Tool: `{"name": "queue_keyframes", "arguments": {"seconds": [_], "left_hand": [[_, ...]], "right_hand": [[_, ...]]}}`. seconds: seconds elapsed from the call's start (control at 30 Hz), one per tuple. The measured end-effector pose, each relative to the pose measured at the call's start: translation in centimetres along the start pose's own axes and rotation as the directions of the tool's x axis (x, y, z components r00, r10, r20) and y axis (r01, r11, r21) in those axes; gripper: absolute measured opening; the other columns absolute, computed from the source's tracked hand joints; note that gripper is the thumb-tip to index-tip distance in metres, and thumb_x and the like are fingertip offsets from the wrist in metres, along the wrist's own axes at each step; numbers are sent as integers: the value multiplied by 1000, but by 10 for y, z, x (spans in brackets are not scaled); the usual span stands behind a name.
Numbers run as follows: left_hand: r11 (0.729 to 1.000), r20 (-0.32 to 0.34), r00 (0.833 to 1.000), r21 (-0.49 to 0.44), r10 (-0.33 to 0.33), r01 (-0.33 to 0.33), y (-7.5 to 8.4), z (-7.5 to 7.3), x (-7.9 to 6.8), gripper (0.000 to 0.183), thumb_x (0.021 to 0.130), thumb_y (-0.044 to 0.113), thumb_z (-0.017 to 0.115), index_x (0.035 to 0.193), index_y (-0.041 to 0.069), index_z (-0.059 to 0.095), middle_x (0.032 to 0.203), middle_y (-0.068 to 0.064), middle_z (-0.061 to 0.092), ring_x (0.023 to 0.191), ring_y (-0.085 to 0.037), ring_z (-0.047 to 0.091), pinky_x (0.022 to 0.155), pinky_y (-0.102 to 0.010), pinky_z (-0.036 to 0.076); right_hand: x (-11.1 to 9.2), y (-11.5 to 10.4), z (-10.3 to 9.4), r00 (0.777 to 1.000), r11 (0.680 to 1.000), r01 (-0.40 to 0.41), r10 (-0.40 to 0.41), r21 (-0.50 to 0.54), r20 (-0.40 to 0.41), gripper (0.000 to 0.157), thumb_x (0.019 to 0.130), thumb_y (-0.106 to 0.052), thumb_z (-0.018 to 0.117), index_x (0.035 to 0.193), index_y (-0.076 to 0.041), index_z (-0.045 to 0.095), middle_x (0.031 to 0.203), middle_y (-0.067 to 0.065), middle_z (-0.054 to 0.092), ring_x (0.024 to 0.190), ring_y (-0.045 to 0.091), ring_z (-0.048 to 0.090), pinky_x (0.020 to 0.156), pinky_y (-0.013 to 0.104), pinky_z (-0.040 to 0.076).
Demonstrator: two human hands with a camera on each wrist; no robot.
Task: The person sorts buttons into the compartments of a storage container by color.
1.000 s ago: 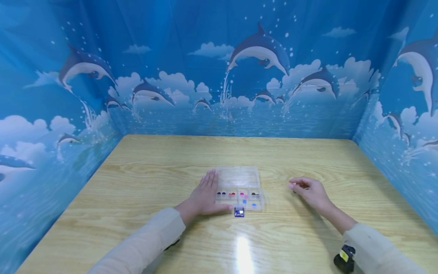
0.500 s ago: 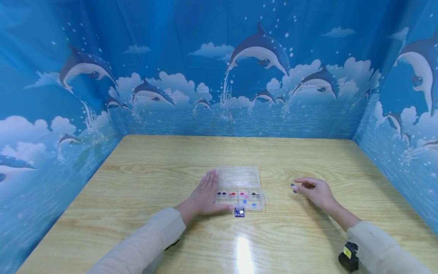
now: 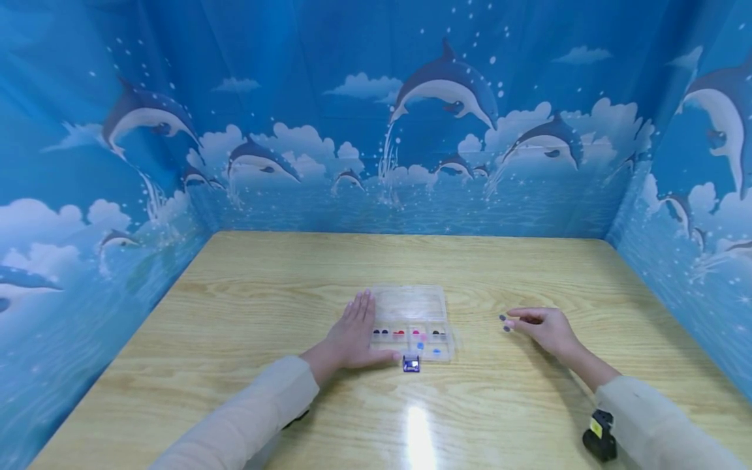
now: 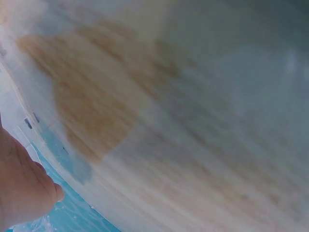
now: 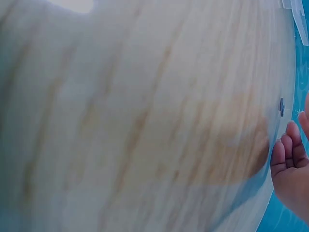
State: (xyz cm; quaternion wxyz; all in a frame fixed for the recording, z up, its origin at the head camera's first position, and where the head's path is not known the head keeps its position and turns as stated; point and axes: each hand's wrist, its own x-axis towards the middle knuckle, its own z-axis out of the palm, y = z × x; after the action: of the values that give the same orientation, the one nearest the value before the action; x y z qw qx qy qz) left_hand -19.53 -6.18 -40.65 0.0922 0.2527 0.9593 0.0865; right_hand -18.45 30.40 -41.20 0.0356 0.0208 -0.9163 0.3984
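Note:
In the head view, a clear plastic compartment box (image 3: 444, 341) lies with its lid (image 3: 409, 303) flipped back. Small dark, red, pink and blue round pieces sit in its sections. My left hand (image 3: 352, 333) lies flat along the box's left side, thumb by the front edge. A shiny purple-blue piece (image 3: 411, 363) rests just in front of the box, near that thumb. To the right, my right hand (image 3: 543, 328) is over the table, fingers loosely bent. Two small dark pieces (image 3: 502, 318) lie at its fingertips; in the right wrist view these dark pieces (image 5: 282, 107) stand apart from the fingers.
The wood-grain table (image 3: 264, 274) is bordered by blue dolphin-print curtains (image 3: 329, 189) at the back and sides. A black device with a yellow mark (image 3: 598, 436) sits at the right cuff. Light glares off the table's front.
My right hand has drawn back slightly to the right, and the two dark pieces have come into view at its fingertips. The left hand and the box stay put.

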Motion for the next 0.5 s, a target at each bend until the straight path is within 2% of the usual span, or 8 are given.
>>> {"name": "queue_keyframes", "arguments": {"seconds": [0.4, 0.5], "left_hand": [[1000, 7, 1000, -6, -5, 5, 0, 0, 1, 113, 79, 75, 44, 147, -5, 1, 154, -21, -6, 144, -33, -3, 119, -41, 7], [1000, 5, 1000, -4, -4, 4, 0, 0, 1, 113, 79, 75, 44, 147, -5, 2, 154, -21, -6, 144, -34, -3, 119, -41, 7]], "right_hand": [[2, 0, 0, 999, 1000, 31, -31, -2, 20, 34, 85, -20, 68, 107, 6, 67, 105, 24, 67, 67, -5, 47, 53, 18, 41], [2, 0, 0, 999, 999, 37, -37, -9, 25, 34, 84, -20, 69, 106, 6, 67, 105, 24, 67, 69, -8, 48, 55, 17, 43]]}}
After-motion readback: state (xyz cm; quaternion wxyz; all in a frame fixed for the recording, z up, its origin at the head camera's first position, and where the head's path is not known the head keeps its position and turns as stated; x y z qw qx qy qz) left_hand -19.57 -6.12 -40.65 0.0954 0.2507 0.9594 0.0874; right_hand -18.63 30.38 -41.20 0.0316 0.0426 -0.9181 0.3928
